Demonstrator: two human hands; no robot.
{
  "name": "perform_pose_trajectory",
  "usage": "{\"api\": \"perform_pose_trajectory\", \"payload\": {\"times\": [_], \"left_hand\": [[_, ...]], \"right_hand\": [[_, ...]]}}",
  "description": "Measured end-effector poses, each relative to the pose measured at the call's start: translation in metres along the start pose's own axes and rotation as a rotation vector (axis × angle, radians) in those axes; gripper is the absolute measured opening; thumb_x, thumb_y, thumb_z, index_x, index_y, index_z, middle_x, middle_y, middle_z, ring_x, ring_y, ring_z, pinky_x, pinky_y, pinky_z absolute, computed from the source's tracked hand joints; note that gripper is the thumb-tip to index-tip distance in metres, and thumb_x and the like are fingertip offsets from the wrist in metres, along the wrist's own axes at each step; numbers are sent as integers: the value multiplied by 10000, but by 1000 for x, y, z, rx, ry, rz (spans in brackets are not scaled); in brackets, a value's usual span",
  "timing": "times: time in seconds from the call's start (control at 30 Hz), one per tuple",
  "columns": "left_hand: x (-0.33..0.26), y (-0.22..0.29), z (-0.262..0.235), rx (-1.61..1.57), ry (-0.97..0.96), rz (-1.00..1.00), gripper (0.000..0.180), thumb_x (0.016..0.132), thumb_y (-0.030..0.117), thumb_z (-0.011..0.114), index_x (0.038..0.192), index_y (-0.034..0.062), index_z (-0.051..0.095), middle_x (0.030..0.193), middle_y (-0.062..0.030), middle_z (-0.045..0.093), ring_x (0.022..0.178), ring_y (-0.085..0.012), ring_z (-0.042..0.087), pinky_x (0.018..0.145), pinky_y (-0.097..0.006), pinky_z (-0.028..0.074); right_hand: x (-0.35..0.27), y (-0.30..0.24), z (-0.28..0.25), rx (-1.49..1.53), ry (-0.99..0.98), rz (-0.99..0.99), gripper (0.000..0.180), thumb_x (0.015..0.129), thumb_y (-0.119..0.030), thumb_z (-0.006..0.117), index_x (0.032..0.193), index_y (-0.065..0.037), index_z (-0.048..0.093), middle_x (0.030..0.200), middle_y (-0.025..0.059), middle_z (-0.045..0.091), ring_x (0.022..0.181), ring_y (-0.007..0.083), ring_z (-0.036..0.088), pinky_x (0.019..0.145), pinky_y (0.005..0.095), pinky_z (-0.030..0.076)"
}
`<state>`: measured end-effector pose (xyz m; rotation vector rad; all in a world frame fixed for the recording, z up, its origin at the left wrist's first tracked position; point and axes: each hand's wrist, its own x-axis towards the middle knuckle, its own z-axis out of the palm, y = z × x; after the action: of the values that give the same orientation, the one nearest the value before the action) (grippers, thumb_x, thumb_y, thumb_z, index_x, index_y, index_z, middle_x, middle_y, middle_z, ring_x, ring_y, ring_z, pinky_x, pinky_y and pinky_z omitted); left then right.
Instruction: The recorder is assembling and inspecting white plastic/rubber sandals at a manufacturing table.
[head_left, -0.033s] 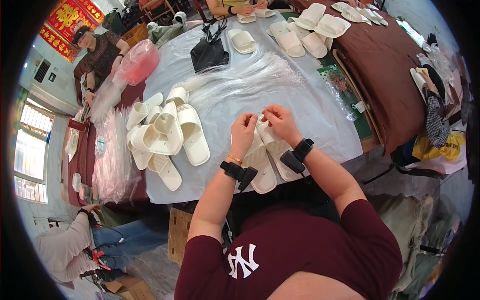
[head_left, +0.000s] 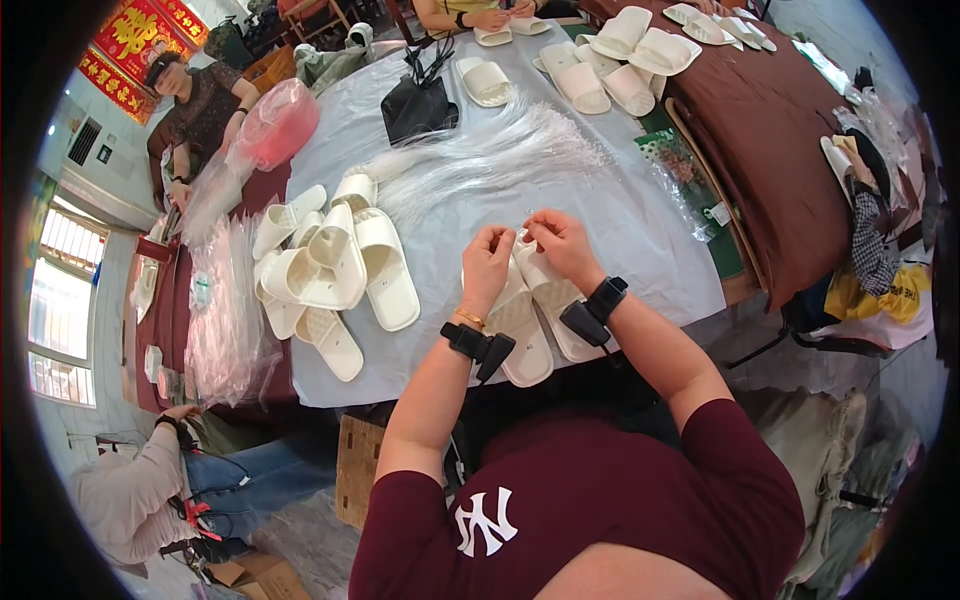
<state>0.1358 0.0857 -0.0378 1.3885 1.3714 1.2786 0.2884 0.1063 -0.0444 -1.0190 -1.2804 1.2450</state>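
A pair of cream slide slippers [head_left: 524, 345] lies at the near edge of the table, toes away from me. Over their straps, my left hand [head_left: 488, 265] is closed, thumb and forefinger pinched together. Close beside it, my right hand [head_left: 562, 246] pinches too, its fingertips almost meeting the left ones. Whatever sits between the fingertips is too small and clear to make out. Beyond my hands a long bundle of clear thin strands [head_left: 490, 150] spreads across the sheet. To the left rests a heap of cream slippers [head_left: 335, 265], overlapping one another.
A white plastic sheet [head_left: 640, 270] covers the table. A black bag [head_left: 420, 108] and more slippers [head_left: 575, 80] lie farther back. Clear plastic bags [head_left: 230, 310] pile up at left, near a person holding plastic [head_left: 205, 110]. Brown cloth [head_left: 770, 150] covers the right side. Another person's hands [head_left: 490, 18] work at the far edge.
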Motion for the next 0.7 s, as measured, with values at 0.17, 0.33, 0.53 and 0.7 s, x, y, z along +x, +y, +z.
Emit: {"api": "perform_pose_trajectory", "payload": {"times": [0.17, 0.33, 0.53, 0.7], "left_hand": [[-1, 0, 0, -10, -17, -2, 169, 910, 173, 621, 923, 7, 649, 773, 5, 632, 690, -55, 524, 621, -221, 438], [0, 0, -1, -11, -34, 8, 162, 909, 165, 626, 926, 7, 653, 774, 7, 638, 690, -52, 525, 614, -217, 436], [0, 0, -1, -29, -48, 17, 164, 907, 162, 629, 930, 2, 658, 773, 4, 646, 686, -50, 532, 608, -214, 435], [-1, -2, -1, -15, -48, 24, 167, 906, 162, 629, 926, -2, 659, 765, 0, 646, 678, -52, 533, 608, -216, 439]], "right_hand": [[1, 1, 0, -21, -12, -5, 139, 892, -93, 557, 899, -2, 662, 767, 38, 670, 714, 76, 622, 584, 219, 464], [3, -1, -1, -64, -33, 3, 147, 882, -96, 562, 887, -2, 674, 766, 34, 670, 695, 70, 604, 590, 221, 463], [3, -1, -1, -111, -54, 6, 152, 866, -104, 575, 894, 4, 679, 761, 32, 668, 682, 75, 581, 611, 232, 465], [3, 2, -3, -193, -73, -25, 160, 857, -110, 584, 894, 12, 681, 758, 33, 667, 688, 77, 578, 627, 241, 467]]}}
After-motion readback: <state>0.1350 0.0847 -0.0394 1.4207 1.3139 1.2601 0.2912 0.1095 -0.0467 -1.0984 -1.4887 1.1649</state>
